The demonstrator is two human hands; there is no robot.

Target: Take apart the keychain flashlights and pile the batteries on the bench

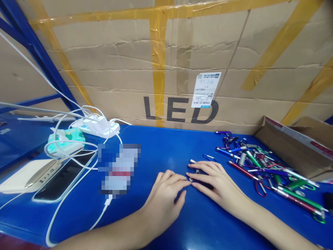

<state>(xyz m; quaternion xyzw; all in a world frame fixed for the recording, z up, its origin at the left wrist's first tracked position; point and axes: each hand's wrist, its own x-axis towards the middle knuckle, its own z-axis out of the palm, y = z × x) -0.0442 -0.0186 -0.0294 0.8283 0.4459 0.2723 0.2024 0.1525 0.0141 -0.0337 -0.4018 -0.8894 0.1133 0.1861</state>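
We find one small dark keychain torch lying on the blue table under the loosely closed right hand, left hand unclenched and empty just beside it, with the pile of coloured torches seemingly untouched.

Head view (close), down over table

Bright, even overhead light, soft shadows; edges bend, perhaps slightly blurred; one patch pixelated.

A taped cardboard wall marked LED backs the blue table, blue shelving frame at left.
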